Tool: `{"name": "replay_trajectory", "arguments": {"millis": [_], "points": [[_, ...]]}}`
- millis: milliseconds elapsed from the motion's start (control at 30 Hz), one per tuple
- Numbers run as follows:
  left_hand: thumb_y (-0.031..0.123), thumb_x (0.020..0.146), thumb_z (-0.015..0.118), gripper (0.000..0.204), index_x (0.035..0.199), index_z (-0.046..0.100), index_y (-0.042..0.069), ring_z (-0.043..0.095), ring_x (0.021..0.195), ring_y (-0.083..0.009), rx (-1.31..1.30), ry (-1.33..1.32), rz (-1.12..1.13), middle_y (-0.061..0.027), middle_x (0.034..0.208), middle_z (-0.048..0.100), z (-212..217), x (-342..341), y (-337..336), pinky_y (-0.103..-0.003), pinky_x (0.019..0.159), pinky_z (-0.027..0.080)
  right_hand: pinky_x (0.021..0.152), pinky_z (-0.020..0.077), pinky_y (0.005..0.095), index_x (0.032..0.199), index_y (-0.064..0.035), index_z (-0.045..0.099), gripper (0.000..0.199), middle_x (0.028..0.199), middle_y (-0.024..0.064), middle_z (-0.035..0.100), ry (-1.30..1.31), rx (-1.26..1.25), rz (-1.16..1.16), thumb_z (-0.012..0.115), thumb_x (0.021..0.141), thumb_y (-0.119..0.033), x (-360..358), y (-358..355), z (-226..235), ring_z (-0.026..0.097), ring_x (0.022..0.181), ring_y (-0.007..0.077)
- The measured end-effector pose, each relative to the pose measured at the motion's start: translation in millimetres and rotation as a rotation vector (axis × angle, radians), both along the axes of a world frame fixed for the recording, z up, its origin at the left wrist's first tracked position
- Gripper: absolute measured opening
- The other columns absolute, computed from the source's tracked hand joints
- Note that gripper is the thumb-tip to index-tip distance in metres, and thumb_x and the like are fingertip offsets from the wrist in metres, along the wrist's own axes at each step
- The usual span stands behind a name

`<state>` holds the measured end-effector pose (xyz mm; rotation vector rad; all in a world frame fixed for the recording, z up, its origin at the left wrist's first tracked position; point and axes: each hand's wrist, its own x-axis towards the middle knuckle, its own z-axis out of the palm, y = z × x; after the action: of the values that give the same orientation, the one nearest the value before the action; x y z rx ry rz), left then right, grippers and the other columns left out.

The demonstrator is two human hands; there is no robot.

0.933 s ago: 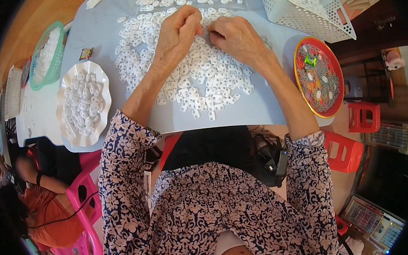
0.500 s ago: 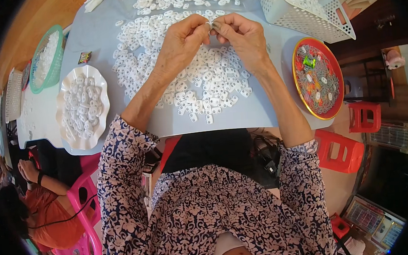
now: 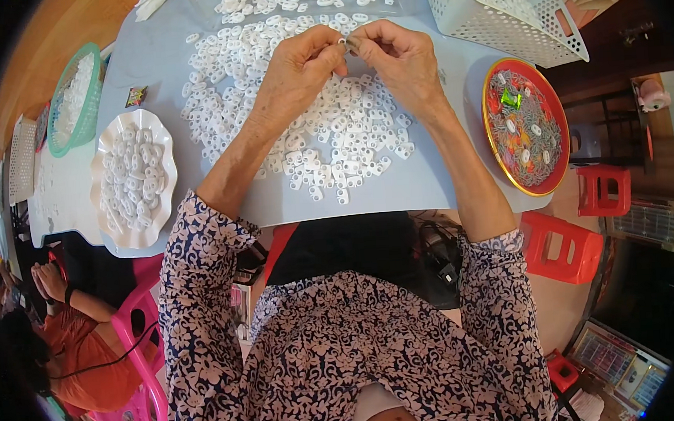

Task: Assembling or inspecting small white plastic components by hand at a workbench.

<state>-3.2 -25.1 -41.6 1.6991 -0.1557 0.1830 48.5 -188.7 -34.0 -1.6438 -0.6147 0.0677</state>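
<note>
While our two hands meet tip to tip above the pile, we need small, gentle moves. Our left hand (image 3: 305,64) is closed in a pinch, with its thumb and finger around a small white piece (image 3: 342,41). That piece is right between our hands, over the far half of the big white pile (image 3: 341,145) on the gray-blue table (image 3: 294,201). Our right hand (image 3: 403,58) is pinched too, just beside the piece. Its fingertips hide what is between them, so we cannot tell if it holds anything.

To do this well, we should let the left hand be the steady one and let the right hand do the fine work. The piece is tiny, and it looks smooth and hard, so it could slip or spin if we squeeze too much. A soft, firm pinch on its edges seems best, with its hole not covered. It helps to work low over the pile, so a dropped piece does not fall far.

Our elbows are well out to the sides, so we should watch the wavy white plate (image 3: 169,170) on our left and the red tray (image 3: 489,135) of thin gray bits (image 3: 536,152) on our right. A bump could spill them.
</note>
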Motion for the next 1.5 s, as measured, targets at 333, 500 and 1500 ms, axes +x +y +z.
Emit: {"name": "replay_trajectory", "arguments": {"millis": [333,500,1500], "points": [[0.02,0.094,0.048,0.026,0.09,0.061,-0.002,0.053,0.066,-0.0111,-0.232,0.144,-0.18,-0.0058,0.072,0.062,10,3,7,-0.025,0.064,0.044,0.065,0.0466,0.0208,0.092,0.0022,0.065,0.01,0.079,0.0005,0.064,-0.024,0.029,0.11,0.063,0.084,-0.004,1,-6,7,0.056,0.07,0.0056],[0.022,0.095,0.048,0.029,0.087,0.06,-0.004,0.056,0.07,-0.0174,-0.522,0.324,-0.318,-0.0104,0.074,0.061,7,6,12,-0.028,0.068,0.046,0.069,0.0494,0.0222,0.095,0.0016,0.066,0.011,0.084,0.0028,0.066,-0.079,0.063,0.121,0.062,0.085,-0.002,1,-6,6,0.06,0.075,0.0078],[0.012,0.089,0.054,0.017,0.088,0.064,-0.001,0.055,0.07,-0.0106,-0.318,0.051,-0.053,-0.0026,0.068,0.058,8,1,0,-0.025,0.068,0.045,0.052,0.038,0.0197,0.087,0.0019,0.065,0.016,0.068,-0.0036,0.056,-0.185,-0.646,-0.018,0.063,0.087,-0.014,-8,-64,36,0.046,0.06,0.003]]}}
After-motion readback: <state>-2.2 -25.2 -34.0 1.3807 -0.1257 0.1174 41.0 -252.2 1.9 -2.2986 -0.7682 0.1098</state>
